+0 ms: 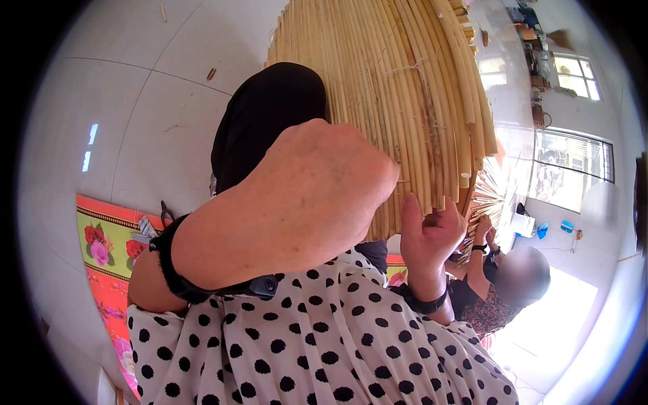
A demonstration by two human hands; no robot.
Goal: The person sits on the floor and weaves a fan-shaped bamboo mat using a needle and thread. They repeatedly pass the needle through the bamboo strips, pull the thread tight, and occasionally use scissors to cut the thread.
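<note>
A mat of pale reed sticks point(364, 61) with thin string across them lies beside my black-clad knee point(263, 101). Above its lower part is my left hand point(324, 182), back upward with knuckles bent, a black band on the wrist; its fingertips and anything in them are hidden. Lower right, my right hand point(432, 226) grips the lower ends of the sticks, thumb up and fingers curled. My polka-dot garment point(304, 344) fills the bottom.
At right a co-worker point(479, 290) has both hands at more loose sticks point(487, 189). On the left are tiled floor point(121, 81), a floral cloth point(101, 250) and dark scissors point(167, 214). Windows point(567, 169) and wall shelves with items stand at far right.
</note>
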